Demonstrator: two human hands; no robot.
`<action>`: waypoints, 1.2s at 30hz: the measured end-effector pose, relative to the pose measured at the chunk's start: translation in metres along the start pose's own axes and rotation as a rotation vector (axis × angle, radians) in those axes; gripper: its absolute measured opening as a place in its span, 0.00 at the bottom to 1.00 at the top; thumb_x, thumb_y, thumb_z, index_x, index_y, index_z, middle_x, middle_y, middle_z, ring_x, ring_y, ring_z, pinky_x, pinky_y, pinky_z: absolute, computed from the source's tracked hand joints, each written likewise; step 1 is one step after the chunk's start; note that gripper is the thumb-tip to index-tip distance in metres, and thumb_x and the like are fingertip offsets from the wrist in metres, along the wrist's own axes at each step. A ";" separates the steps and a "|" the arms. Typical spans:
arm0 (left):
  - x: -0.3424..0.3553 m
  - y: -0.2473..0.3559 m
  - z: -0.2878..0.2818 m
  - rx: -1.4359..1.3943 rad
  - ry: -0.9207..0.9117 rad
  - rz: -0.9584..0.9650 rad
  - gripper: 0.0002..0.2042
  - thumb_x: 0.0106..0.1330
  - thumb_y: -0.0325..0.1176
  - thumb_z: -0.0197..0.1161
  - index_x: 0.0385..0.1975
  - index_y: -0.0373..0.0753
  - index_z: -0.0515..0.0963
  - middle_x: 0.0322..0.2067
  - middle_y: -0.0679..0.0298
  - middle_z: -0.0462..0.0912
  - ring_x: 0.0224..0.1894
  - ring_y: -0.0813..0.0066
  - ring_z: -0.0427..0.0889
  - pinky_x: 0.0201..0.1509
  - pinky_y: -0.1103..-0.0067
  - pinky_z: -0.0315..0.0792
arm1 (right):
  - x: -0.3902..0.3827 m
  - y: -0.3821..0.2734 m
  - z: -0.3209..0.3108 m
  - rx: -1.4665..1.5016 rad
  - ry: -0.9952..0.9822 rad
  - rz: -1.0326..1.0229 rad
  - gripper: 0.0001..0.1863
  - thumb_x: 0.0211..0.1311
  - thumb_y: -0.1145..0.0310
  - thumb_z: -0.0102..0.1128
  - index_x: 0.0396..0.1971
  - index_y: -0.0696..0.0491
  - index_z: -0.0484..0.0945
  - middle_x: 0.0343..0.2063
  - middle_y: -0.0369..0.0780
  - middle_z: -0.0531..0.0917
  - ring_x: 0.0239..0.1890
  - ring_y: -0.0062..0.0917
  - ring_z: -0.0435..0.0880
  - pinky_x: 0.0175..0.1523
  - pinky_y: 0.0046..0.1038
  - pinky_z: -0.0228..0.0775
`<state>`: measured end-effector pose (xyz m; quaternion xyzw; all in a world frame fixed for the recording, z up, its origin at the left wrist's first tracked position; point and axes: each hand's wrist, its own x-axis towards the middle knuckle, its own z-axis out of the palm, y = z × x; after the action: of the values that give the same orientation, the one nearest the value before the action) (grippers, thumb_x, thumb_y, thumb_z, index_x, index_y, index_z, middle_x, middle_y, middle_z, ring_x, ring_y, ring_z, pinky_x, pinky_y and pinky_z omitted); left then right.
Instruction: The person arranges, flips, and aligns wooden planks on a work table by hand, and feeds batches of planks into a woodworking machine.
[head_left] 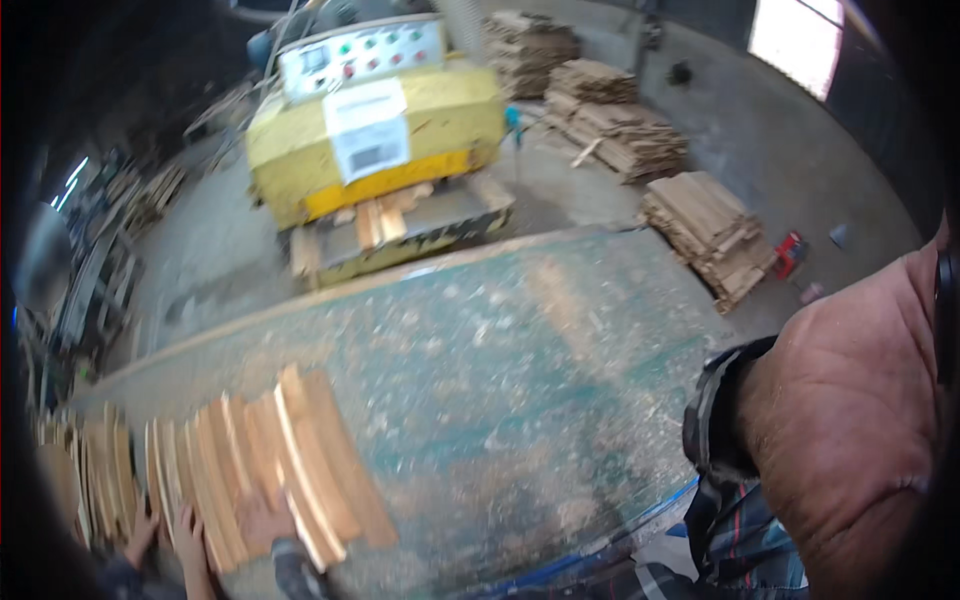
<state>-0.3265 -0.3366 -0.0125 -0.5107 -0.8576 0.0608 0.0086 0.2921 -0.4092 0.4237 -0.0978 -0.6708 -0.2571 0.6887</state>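
My left hand (264, 522), in a dark sleeve, lies with its fingers stretched over a row of thin wooden strips (330, 455) at the lower left of a worn green table (480, 380). The strips lie side by side, some with paler edges. Very close at the right looms my right hand (850, 400), raised off the table, its wrist coming out of a dark plaid sleeve. Its fingers are out of sight, so I cannot see whether it holds anything.
Another person's hands (188, 540) touch the strips farther left, beside another bundle of strips (105, 470). Beyond the table stands a yellow machine (280, 155) with a button panel (365, 55) and wood pieces (380, 220) at its opening. Stacked boards (705, 225) lie at the right.
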 end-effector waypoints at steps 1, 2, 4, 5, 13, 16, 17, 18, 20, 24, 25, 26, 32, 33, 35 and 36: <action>-0.003 0.018 -0.007 0.048 -0.012 0.057 0.40 0.68 0.75 0.45 0.78 0.66 0.57 0.80 0.53 0.48 0.80 0.42 0.43 0.77 0.41 0.41 | -0.005 0.001 0.008 0.051 0.034 0.038 0.58 0.56 0.22 0.57 0.78 0.44 0.53 0.72 0.56 0.64 0.71 0.49 0.68 0.70 0.53 0.66; -0.011 0.041 -0.009 0.000 0.029 0.057 0.40 0.67 0.75 0.46 0.77 0.66 0.58 0.80 0.54 0.48 0.80 0.41 0.42 0.78 0.41 0.39 | -0.013 -0.006 0.012 0.071 0.053 0.071 0.58 0.56 0.22 0.57 0.78 0.44 0.53 0.72 0.56 0.64 0.72 0.49 0.68 0.71 0.53 0.65; -0.031 0.059 -0.014 -0.096 0.068 0.054 0.41 0.65 0.76 0.48 0.77 0.66 0.59 0.80 0.55 0.48 0.81 0.40 0.40 0.79 0.42 0.35 | -0.014 -0.017 0.033 0.136 0.096 0.128 0.58 0.56 0.22 0.57 0.78 0.43 0.53 0.73 0.56 0.63 0.72 0.49 0.67 0.71 0.54 0.64; -0.030 0.063 -0.016 -0.152 0.085 0.050 0.42 0.64 0.76 0.49 0.77 0.66 0.59 0.80 0.56 0.48 0.81 0.39 0.39 0.79 0.43 0.33 | -0.018 -0.014 0.044 0.180 0.128 0.132 0.58 0.56 0.22 0.57 0.78 0.43 0.53 0.73 0.56 0.63 0.73 0.49 0.66 0.72 0.54 0.64; -0.074 0.117 -0.045 -0.240 0.049 0.257 0.49 0.59 0.84 0.44 0.77 0.62 0.60 0.81 0.51 0.40 0.80 0.35 0.29 0.76 0.37 0.20 | -0.028 -0.021 0.104 0.206 -0.238 0.117 0.56 0.60 0.22 0.51 0.79 0.44 0.51 0.77 0.51 0.58 0.77 0.48 0.57 0.78 0.56 0.50; -0.116 0.128 -0.021 -0.230 0.067 0.317 0.50 0.58 0.86 0.39 0.77 0.62 0.59 0.80 0.49 0.40 0.80 0.34 0.30 0.76 0.37 0.21 | -0.160 -0.061 0.116 0.040 -0.290 0.683 0.45 0.72 0.33 0.43 0.78 0.48 0.54 0.77 0.48 0.57 0.77 0.43 0.59 0.79 0.48 0.49; -0.127 0.144 -0.022 -0.236 0.092 0.388 0.51 0.57 0.87 0.36 0.77 0.61 0.59 0.80 0.48 0.41 0.80 0.33 0.31 0.76 0.36 0.21 | -0.197 -0.078 0.110 0.039 -0.364 0.869 0.40 0.74 0.44 0.48 0.78 0.51 0.54 0.77 0.51 0.56 0.78 0.43 0.56 0.79 0.47 0.49; -0.142 0.158 -0.028 -0.237 0.096 0.379 0.51 0.57 0.87 0.36 0.77 0.61 0.59 0.80 0.48 0.41 0.80 0.33 0.31 0.76 0.36 0.21 | -0.231 -0.102 0.098 -0.226 -0.609 1.044 0.39 0.76 0.48 0.46 0.78 0.55 0.52 0.77 0.52 0.55 0.78 0.45 0.55 0.80 0.46 0.45; -0.172 0.181 -0.042 -0.247 0.073 0.520 0.48 0.61 0.82 0.45 0.77 0.59 0.61 0.79 0.47 0.47 0.79 0.33 0.39 0.76 0.35 0.26 | -0.306 -0.144 0.079 -0.274 -0.712 1.312 0.39 0.76 0.51 0.48 0.77 0.58 0.52 0.76 0.62 0.49 0.79 0.56 0.48 0.79 0.56 0.36; -0.159 0.158 -0.046 -0.526 0.159 0.638 0.42 0.61 0.66 0.62 0.74 0.55 0.66 0.75 0.46 0.60 0.77 0.40 0.52 0.75 0.36 0.39 | -0.368 -0.217 0.043 -0.491 -1.015 1.297 0.40 0.72 0.50 0.54 0.76 0.58 0.55 0.74 0.68 0.46 0.78 0.64 0.43 0.76 0.67 0.29; -0.137 0.140 -0.043 -0.511 0.352 0.554 0.40 0.60 0.61 0.66 0.73 0.54 0.67 0.73 0.46 0.63 0.77 0.42 0.55 0.74 0.37 0.44 | -0.362 -0.225 0.035 -0.486 -1.104 1.306 0.41 0.71 0.49 0.55 0.75 0.57 0.56 0.74 0.68 0.46 0.77 0.64 0.43 0.75 0.68 0.29; -0.112 0.121 -0.047 -0.363 0.279 0.448 0.41 0.60 0.59 0.65 0.74 0.50 0.66 0.74 0.46 0.61 0.78 0.45 0.54 0.75 0.38 0.45 | -0.359 -0.231 0.024 -0.498 -1.192 1.327 0.42 0.70 0.48 0.56 0.75 0.56 0.57 0.74 0.67 0.46 0.77 0.65 0.43 0.75 0.69 0.28; 0.002 -0.020 0.007 -0.041 0.076 -0.037 0.35 0.77 0.56 0.47 0.79 0.47 0.53 0.79 0.53 0.52 0.81 0.52 0.47 0.78 0.42 0.43 | -0.381 -0.239 0.018 -0.622 -1.130 1.421 0.36 0.71 0.54 0.55 0.76 0.48 0.59 0.77 0.59 0.46 0.78 0.60 0.45 0.75 0.69 0.29; 0.004 -0.007 0.015 -0.048 0.080 -0.007 0.35 0.77 0.56 0.47 0.79 0.47 0.53 0.79 0.53 0.52 0.81 0.52 0.47 0.78 0.42 0.43 | -0.382 -0.236 0.015 -0.643 -1.103 1.447 0.35 0.71 0.55 0.54 0.76 0.46 0.60 0.78 0.57 0.47 0.78 0.59 0.45 0.75 0.69 0.29; 0.010 -0.008 0.023 -0.060 0.164 0.013 0.33 0.77 0.52 0.50 0.77 0.46 0.57 0.77 0.50 0.57 0.78 0.51 0.55 0.76 0.46 0.52 | -0.378 -0.234 0.017 -0.652 -1.082 1.453 0.32 0.74 0.54 0.50 0.75 0.46 0.61 0.78 0.56 0.47 0.78 0.58 0.47 0.76 0.68 0.29; 0.014 -0.009 0.025 -0.053 0.169 0.021 0.33 0.77 0.52 0.50 0.77 0.46 0.57 0.77 0.50 0.57 0.78 0.51 0.55 0.76 0.46 0.52 | -0.376 -0.234 0.019 -0.655 -1.078 1.452 0.30 0.77 0.54 0.45 0.75 0.46 0.62 0.78 0.55 0.48 0.78 0.58 0.49 0.76 0.67 0.30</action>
<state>-0.3431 -0.3305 -0.0372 -0.5229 -0.8498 -0.0051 0.0667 0.1741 -0.5151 0.0093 -0.7819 -0.5679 0.1371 0.2173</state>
